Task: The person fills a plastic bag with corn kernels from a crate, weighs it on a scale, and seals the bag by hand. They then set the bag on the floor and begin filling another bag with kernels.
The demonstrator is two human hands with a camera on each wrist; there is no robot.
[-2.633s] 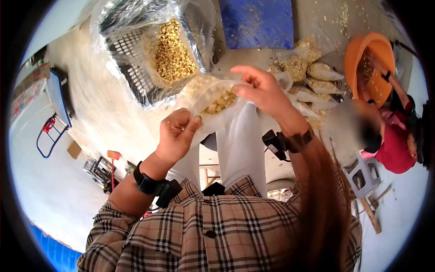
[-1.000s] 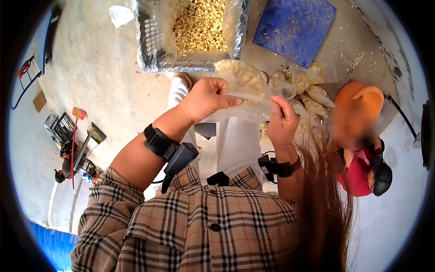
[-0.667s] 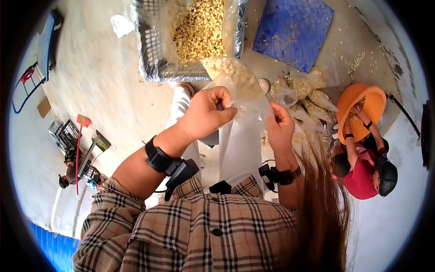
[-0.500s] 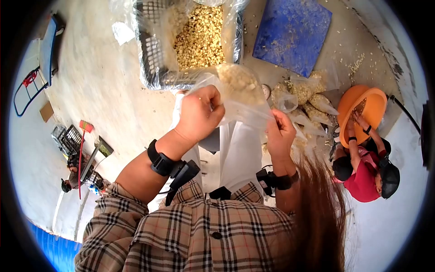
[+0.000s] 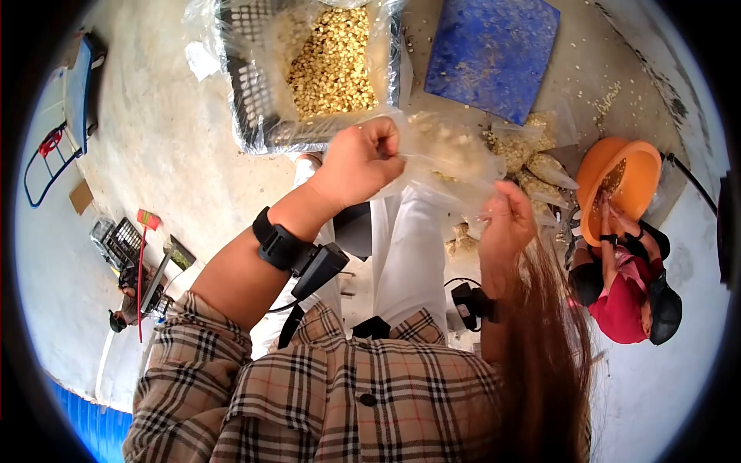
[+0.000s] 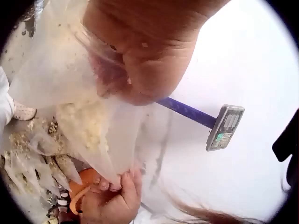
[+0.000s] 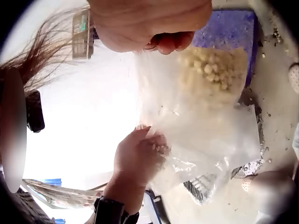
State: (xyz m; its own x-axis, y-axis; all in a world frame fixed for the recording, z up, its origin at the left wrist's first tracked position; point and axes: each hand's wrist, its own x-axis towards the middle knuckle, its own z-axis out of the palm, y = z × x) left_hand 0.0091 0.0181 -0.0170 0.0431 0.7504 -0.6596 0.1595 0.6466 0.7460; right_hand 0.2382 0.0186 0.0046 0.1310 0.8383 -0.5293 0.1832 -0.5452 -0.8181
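A clear plastic bag point(image 5: 440, 162) with pale yellow pieces in it hangs between the two hands, over the wearer's white trousers. The left hand point(image 5: 359, 163) pinches one side of its edge between thumb and curled fingers. At the other side the right hand point(image 5: 506, 228) grips the edge with thumb and fingers. In the right wrist view the pieces point(image 7: 212, 70) lie in the part of the bag nearer the right hand point(image 7: 149, 23). The left wrist view shows the bag point(image 6: 88, 126) stretched down to the right hand point(image 6: 117, 200).
Beyond the hands stands a plastic-lined black crate point(image 5: 251, 77) of yellow pieces. A blue board point(image 5: 494, 58) lies on the floor, with several filled bags point(image 5: 546, 171) below it. At the right, a person in red point(image 5: 621, 309) reaches into an orange tub point(image 5: 641, 181). A scale display point(image 6: 225, 127) stands on a blue post.
The hands and the bag have shifted right and away from the crate's front. The crate came lower and more central in view earlier, as the head turned. Both hands still hold the bag.
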